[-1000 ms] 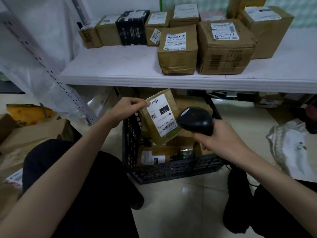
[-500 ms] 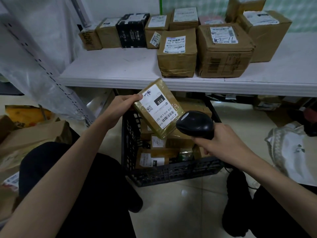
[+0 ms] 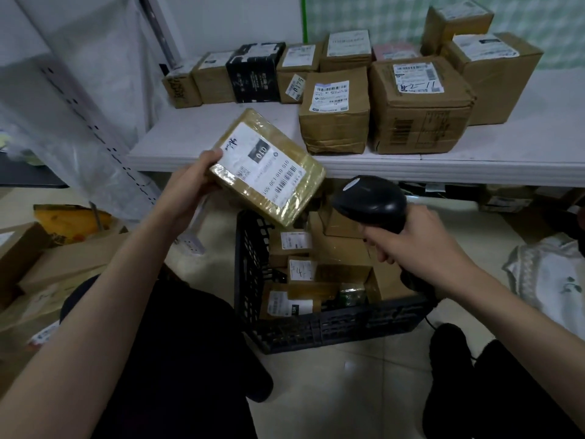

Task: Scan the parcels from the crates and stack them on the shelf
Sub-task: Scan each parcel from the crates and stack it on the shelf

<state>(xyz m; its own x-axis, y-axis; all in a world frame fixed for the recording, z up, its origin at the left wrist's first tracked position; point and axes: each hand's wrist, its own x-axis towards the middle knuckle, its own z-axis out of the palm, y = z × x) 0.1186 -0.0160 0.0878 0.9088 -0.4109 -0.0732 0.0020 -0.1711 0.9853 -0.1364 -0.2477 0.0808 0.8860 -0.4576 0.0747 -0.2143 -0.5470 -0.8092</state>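
Observation:
My left hand [image 3: 186,188] grips a flat, tape-wrapped brown parcel [image 3: 269,167] by its left edge, label side up, in front of the white shelf [image 3: 196,144]. A white label with barcodes and "010" covers its top. To the right and slightly lower, my right hand [image 3: 414,245] holds a black barcode scanner [image 3: 370,204] whose head points left toward the parcel. Below both sits a black plastic crate [image 3: 332,324] on the floor with several brown parcels [image 3: 335,248] inside.
Several cardboard boxes [image 3: 418,106] and one black box [image 3: 254,76] stand along the back and right of the shelf. A perforated metal upright [image 3: 95,134] slants at left. Cardboard and bags [image 3: 57,261] lie on the floor left, a patterned cloth [image 3: 550,280] right. My knees flank the crate.
My left hand has lifted the parcel up out of the crate area to shelf height and tilted it flatter. The scanner hand stayed in nearly the same place.

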